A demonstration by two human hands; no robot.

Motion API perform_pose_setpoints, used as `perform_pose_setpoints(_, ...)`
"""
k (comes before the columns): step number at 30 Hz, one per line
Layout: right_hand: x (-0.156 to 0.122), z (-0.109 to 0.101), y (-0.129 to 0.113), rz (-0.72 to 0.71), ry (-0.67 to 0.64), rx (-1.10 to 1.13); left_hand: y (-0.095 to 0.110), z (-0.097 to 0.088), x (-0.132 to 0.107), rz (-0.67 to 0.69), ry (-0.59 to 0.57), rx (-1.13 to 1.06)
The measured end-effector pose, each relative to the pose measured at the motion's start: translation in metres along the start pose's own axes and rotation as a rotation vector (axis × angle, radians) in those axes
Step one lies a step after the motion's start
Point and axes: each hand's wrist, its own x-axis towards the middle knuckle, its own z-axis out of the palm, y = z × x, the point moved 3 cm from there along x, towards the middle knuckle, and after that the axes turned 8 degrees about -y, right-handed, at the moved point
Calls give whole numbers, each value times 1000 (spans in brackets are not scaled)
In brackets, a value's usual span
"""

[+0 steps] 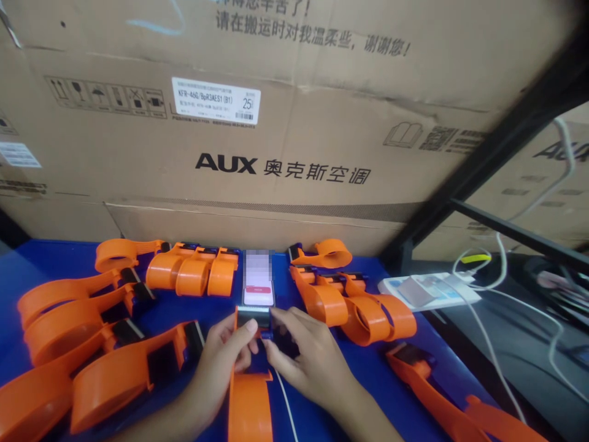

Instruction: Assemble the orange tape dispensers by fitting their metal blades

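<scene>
An orange tape dispenser [251, 405] lies in front of me, its round body toward me and its dark head with a white toothed edge pointing away. My left hand [230, 344] grips the head from the left, thumb laid over the top. My right hand [306, 353] closes on the blue part at the right side of the head; some of its fingertips are hidden. Just beyond the head a phone [258, 296] lies with its screen lit and partly blurred. A white cable [286, 399] runs past the dispenser's right side.
Several more orange tape dispensers [110, 383] lie at the left, with others [368, 319] at the right on the blue surface [184, 380]. Behind stands a large cardboard box [276, 135]. A white power strip [427, 291] with cables sits by the black metal frame [460, 166].
</scene>
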Motion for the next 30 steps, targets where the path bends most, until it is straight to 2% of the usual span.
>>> perform_pose_setpoints(7, -1, 3, -3, -26, -30, 33, -4, 0, -1, 10, -56, 49)
perform_pose_setpoints(18, 0, 1, -5, -30, -69, 28, -4, 2, -1, -10, -54, 51)
perform_pose_setpoints(21, 2, -2, -4, -24, -52, 87, -6, -3, 2, -46, -58, 35)
perform_pose_setpoints(26, 5, -8, -5, -24, -22, 313, -17, -14, 13, -183, -210, -52)
perform_pose_setpoints(30, 4, -10, -7, 34, 51, 262, -19, -16, 15, -102, -141, -37)
